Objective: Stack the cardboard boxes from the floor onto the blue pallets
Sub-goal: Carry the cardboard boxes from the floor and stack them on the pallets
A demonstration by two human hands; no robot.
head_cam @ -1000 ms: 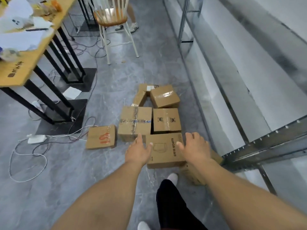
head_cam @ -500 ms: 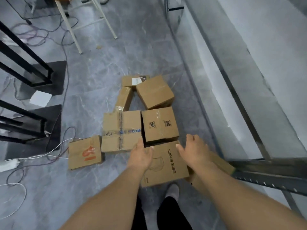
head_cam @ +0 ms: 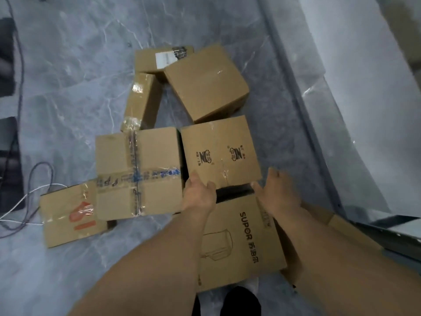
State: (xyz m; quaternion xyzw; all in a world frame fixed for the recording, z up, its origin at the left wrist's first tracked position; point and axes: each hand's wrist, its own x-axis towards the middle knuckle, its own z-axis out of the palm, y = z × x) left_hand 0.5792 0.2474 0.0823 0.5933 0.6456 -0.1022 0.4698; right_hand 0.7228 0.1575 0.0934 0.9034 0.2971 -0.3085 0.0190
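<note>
Several cardboard boxes lie on the grey floor. My left hand (head_cam: pixel 198 195) grips the near left corner of the box with black logos (head_cam: pixel 219 153), thumb on top and fingers down its side. My right hand (head_cam: pixel 278 193) rests against that box's near right corner with fingers spread. Just under my forearms lies the SUPOR box (head_cam: pixel 237 242). To the left are a taped box (head_cam: pixel 136 172) and a box with red marks (head_cam: pixel 68 215). Farther off lie a plain tilted box (head_cam: pixel 206 82), a narrow box (head_cam: pixel 141 101) and a labelled box (head_cam: pixel 155 59). No blue pallet is in view.
A glass wall with a metal frame (head_cam: pixel 341 110) runs along the right. A metal rail (head_cam: pixel 391 224) juts in at the lower right, over another box (head_cam: pixel 319 215). Cables (head_cam: pixel 27 201) trail on the floor at the left beside dark table feet (head_cam: pixel 9 156). My feet stand below the SUPOR box.
The view has dropped lower and closer. Both hands have moved forward from the SUPOR box's top to the near corners of the logo box behind it.
</note>
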